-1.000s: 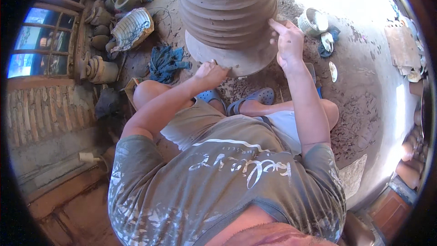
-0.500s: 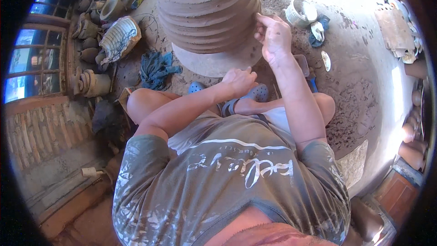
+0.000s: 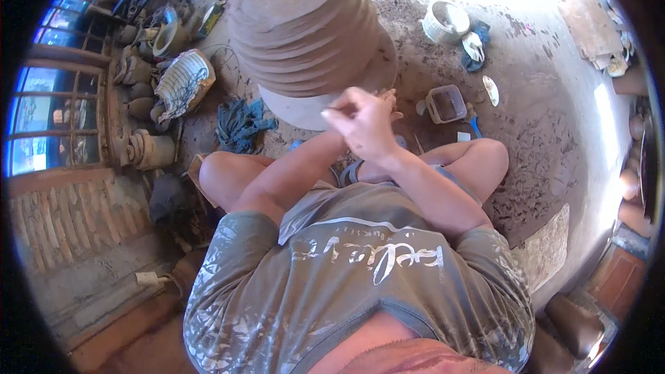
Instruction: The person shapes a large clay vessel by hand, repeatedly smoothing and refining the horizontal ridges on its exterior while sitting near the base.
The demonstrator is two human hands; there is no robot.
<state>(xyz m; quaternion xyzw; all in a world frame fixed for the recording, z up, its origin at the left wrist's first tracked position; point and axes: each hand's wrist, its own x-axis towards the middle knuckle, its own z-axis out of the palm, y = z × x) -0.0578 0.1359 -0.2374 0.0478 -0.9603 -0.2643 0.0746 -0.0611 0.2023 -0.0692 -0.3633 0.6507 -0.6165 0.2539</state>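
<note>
A large grey-brown clay pot (image 3: 305, 34) with ridged, coil-like sides stands in front of me on a round pale board (image 3: 287, 107). My right hand (image 3: 367, 126) is crossed over to the left, above the near edge of the board. Its thumb and fingers are pinched together, and whatever they hold is too small and blurred to name. Behind it, my left hand (image 3: 391, 102) is mostly hidden. Only its outstretched fingers show, close to the foot of the pot, with nothing visible in them.
A clear tub (image 3: 447, 104) and a blue-handled brush (image 3: 474, 125) lie to the right. Beyond them are a white bucket (image 3: 445, 22) and a dark rag (image 3: 478, 45). At left lie a blue-green cloth (image 3: 241, 125), a ribbed basket-like container (image 3: 185, 76) and several pots.
My right hand has left the pot's right side and come down and left, across my left hand. My left hand has reached slightly forward. The view has shifted a little.
</note>
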